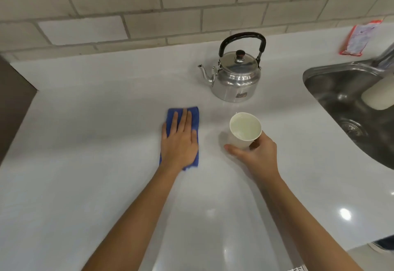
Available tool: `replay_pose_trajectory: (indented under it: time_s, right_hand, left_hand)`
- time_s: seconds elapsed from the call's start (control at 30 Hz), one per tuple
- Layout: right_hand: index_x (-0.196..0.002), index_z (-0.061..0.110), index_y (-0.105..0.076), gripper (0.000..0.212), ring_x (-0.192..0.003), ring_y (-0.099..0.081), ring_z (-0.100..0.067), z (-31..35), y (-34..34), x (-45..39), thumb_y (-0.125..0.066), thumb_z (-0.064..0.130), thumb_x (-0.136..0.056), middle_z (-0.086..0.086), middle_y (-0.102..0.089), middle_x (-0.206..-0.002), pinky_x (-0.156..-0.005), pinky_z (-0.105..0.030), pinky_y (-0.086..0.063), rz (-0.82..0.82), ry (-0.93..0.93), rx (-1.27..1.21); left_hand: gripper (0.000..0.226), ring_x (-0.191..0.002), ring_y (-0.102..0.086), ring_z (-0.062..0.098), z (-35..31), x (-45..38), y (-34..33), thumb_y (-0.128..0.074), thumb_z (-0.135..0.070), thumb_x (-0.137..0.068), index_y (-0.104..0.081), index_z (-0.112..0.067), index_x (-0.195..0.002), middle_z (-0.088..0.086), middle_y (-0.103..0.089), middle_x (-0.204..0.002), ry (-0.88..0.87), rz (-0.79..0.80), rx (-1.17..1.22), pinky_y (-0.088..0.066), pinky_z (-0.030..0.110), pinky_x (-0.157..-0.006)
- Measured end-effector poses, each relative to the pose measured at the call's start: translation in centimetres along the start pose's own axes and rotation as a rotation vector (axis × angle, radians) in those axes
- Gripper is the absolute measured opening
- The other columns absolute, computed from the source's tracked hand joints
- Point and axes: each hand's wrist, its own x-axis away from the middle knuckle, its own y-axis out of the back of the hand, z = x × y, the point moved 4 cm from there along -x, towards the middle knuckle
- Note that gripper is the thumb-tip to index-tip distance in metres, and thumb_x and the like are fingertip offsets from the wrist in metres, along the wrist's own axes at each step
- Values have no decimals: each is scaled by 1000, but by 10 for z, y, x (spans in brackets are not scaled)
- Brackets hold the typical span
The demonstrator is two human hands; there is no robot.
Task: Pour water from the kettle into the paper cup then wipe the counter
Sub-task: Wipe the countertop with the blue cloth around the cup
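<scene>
The soft blue folded cloth (pixel 183 136) is pressed flat under the left hand (pixel 179 142), fingers together; the thin white paper cup (pixel 245 130), full of water, is held low by the right hand (pixel 255 155), fingers wrapped around it; it could be squashed easily.

The counter (pixel 85 104) is white and glossy, running from a tiled wall at the far side to the near edge, with a steel sink (pixel 315 74) set into it at the right. A metal kettle (pixel 236 79) stands upright toward the far side, spout pointing left, and a red-edged packet (pixel 360 38) lies far right by the wall. Nearer, a blue cloth (pixel 193 114) lies flat at the centre under a hand, and just to its right a paper cup (pixel 245 130) holding water is gripped by the other hand; whether it touches the counter cannot be told.
</scene>
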Motion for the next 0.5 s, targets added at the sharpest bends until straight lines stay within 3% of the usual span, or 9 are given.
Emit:
replay_pose_trajectory:
  time_s: [0.1, 0.3, 0.43, 0.5]
  right_hand:
    - [-100, 35, -65, 57, -85, -69, -6, -1, -1, 1, -93, 41, -51, 19, -72, -92, -71, -25, -56, 3, 12, 5]
    - [-99, 46, -61, 56, -88, -67, 0, -2, 0, -1, -92, 42, -52, 27, -70, -97, -70, -11, -50, 14, 41, 13]
    - [-96, 40, -64, 53, -81, -66, 1, -3, 0, -1, -93, 39, -52, 24, -71, -91, -67, -9, -48, 23, 30, 11]
    - [-94, 40, -64, 51, -80, -67, 0, -4, 0, 0, -94, 35, -53, 24, -71, -90, -66, -9, -48, 26, 27, 19]
  left_hand:
    - [60, -152, 6, 18, -17, -37, -4, -20, -31, -103, 5, -17, -155, -5, 3, -165, 58, 47, 49, 1, 44, -123]
    - [57, -151, -14, 14, -10, 34, -8, -14, -36, -100, -17, -21, -155, -9, -18, -163, -331, 12, 19, -9, 36, -122]
    - [54, -151, -14, 14, 28, -7, 2, -24, -32, -102, -19, -21, -154, -8, -17, -163, -203, 8, -35, -17, 41, -121]
    - [55, -152, -5, 13, 40, -37, 8, -24, -32, -104, -9, -23, -156, -10, -8, -165, -50, 58, 4, -10, 42, -123]
